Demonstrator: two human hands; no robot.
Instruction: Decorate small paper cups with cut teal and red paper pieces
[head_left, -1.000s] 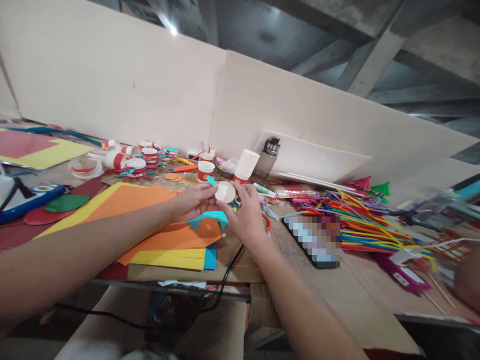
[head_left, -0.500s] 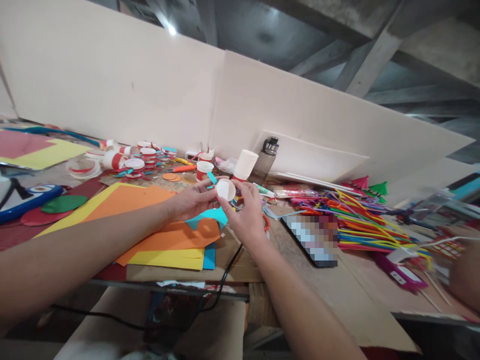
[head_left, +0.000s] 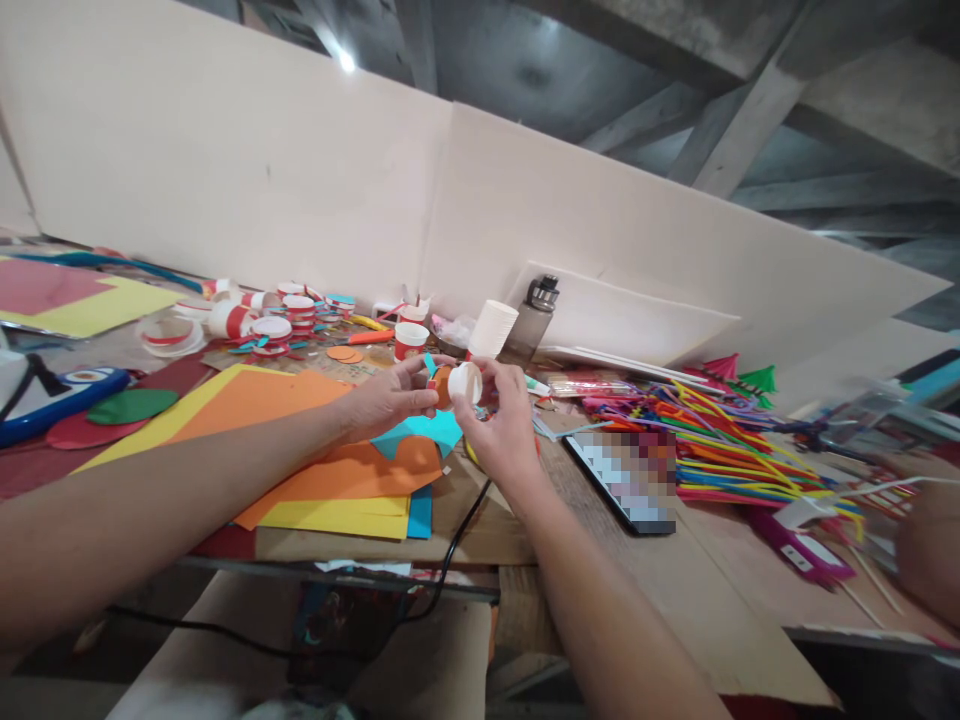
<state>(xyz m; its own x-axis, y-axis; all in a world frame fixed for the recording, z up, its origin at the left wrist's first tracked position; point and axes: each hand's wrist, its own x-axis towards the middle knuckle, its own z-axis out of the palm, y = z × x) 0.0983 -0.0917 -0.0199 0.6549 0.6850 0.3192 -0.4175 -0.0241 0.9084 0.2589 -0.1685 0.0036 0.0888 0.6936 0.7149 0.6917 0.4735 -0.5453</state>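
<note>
Both my hands are raised over the near middle of the table. My right hand [head_left: 504,425] is closed on a short white paper cup piece [head_left: 468,384], its round opening tilted toward me. My left hand [head_left: 396,398] pinches a small orange-brown piece [head_left: 442,386] with a cyan paper strip [head_left: 430,364] sticking up. It is right beside the white piece; I cannot tell whether the two are joined. Below my hands lie a cyan paper sheet [head_left: 427,432] and orange paper [head_left: 360,480]. Behind them stand a red-and-white paper cup [head_left: 411,341] and a stack of white cups [head_left: 495,328].
Left of centre are several cut red-and-white cup pieces [head_left: 271,336]. A dark bottle [head_left: 531,325] stands at the back. To the right lie a phone [head_left: 622,485], many coloured pipe cleaners [head_left: 735,440] and a magenta tool [head_left: 802,545]. Another person's arm [head_left: 930,540] is at the right edge.
The white cup piece has shifted right in my right hand and turned. My left fingers have drawn slightly away from it, and the orange-brown piece now shows between the hands.
</note>
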